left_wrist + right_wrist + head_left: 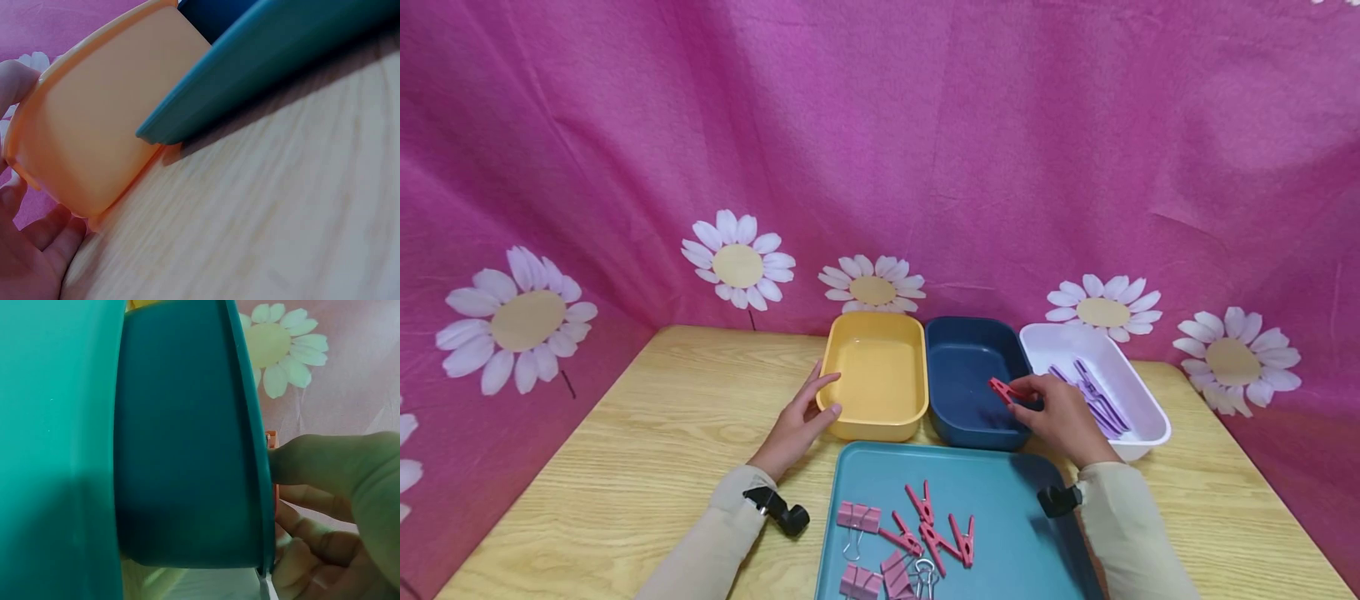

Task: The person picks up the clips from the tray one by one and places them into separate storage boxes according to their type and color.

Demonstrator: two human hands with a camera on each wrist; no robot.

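Note:
My right hand [1054, 414] pinches a red clothespin [1004, 390] over the inside of the dark blue bin [958, 358]. In the right wrist view the dark blue bin's wall [187, 462] fills the middle, and my right hand's fingers [325, 469] curl at its rim with a sliver of the red clothespin [271, 439] showing. My left hand [799, 421] rests with fingers against the left rim of the yellow bin [880, 379]; the left wrist view shows the yellow bin [94, 125] with my fingers [25, 250] around its end.
A teal tray [1015, 533] in front of the bins holds several red clothespins [934, 523] and pink binder clips [859, 518]. A white bin [1138, 400] at the right holds purple clothespins [1093, 393]. All stand on a wooden table [640, 450] backed by a pink daisy-print cloth [880, 150].

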